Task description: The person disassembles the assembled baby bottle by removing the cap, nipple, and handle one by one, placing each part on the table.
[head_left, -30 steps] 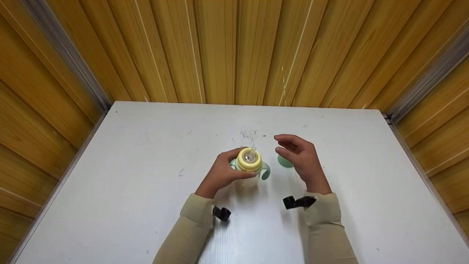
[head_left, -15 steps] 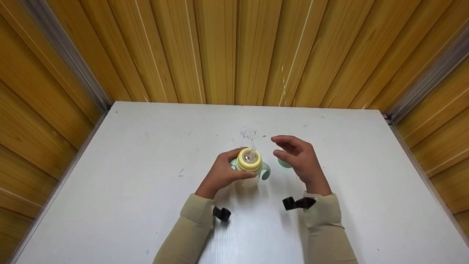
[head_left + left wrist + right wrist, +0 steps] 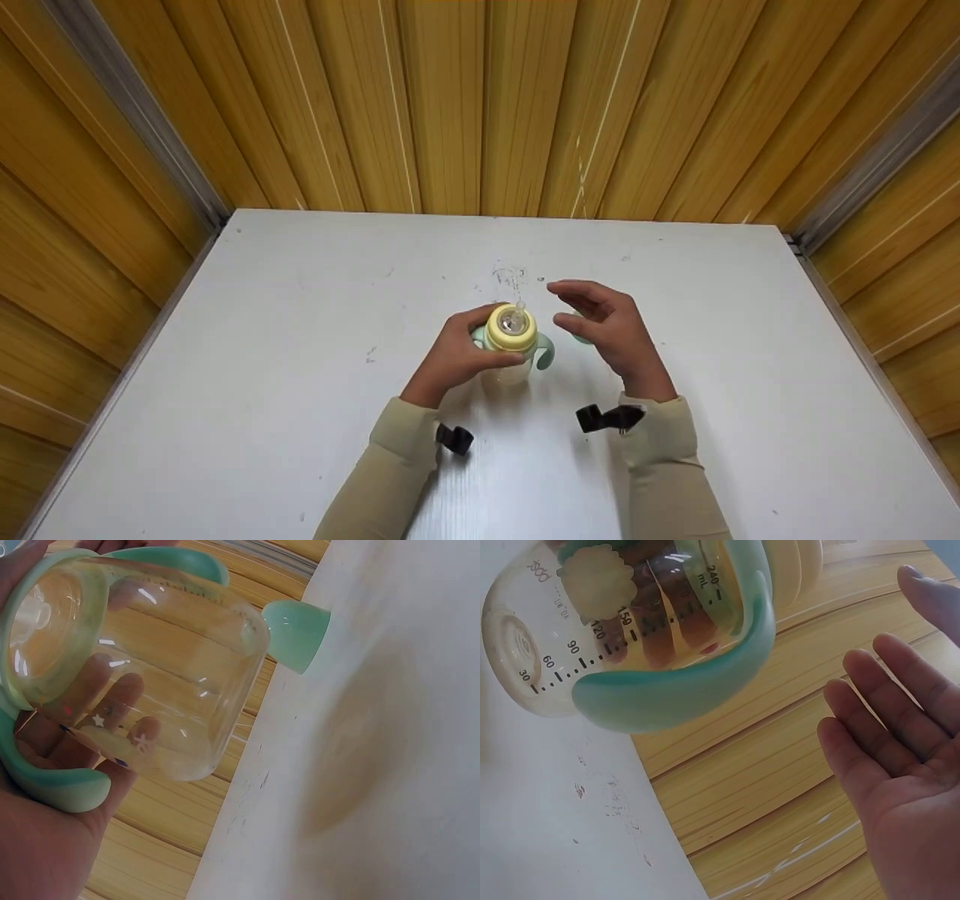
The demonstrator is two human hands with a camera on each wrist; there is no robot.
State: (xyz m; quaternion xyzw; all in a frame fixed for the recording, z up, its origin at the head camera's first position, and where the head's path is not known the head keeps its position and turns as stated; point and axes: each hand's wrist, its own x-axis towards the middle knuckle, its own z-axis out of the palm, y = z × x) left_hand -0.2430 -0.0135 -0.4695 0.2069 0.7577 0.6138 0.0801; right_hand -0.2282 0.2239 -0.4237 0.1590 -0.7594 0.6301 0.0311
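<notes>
My left hand [image 3: 461,352] grips a clear baby bottle [image 3: 180,675] round its upper part, holding it over the table. The bottle has a yellow collar [image 3: 511,328], a clear nipple [image 3: 519,307] on top and two mint-green handles [image 3: 682,697]. Printed volume marks run along its wall in the right wrist view. To the right of the bottle, apart from it, my right hand [image 3: 611,330] is held with thumb and fingers spread, nothing between them. Behind that hand a green cap [image 3: 296,634] stands on the table, mostly hidden in the head view.
The white table [image 3: 315,390] carries dark scuff marks [image 3: 508,274] beyond the bottle. Yellow wood-look panels [image 3: 450,105] close off the back and both sides. A black wrist mount [image 3: 454,439] sits on each sleeve.
My right hand has shifted slightly left and nearer to me, towards the bottle, and now covers more of the green cap. The left hand and bottle have stayed almost still.
</notes>
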